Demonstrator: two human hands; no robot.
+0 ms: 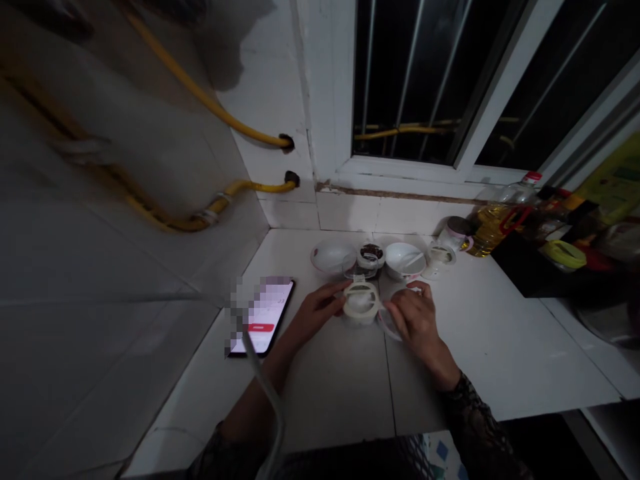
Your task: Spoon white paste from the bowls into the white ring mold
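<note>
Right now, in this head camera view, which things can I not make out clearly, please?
All in the head view:
The phone screen: a pixelated block hides it.
The round clear piece: the right hand covers most of it.
The plastic ring: the left hand hides part of its edge.
The small jar: its dark contents are too small to identify.
The yellow-green package: the right edge cuts it off.

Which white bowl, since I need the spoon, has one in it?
The bowl right of the jar with dark contents holds a white spoon; the pink-rimmed bowl shows none.
</note>
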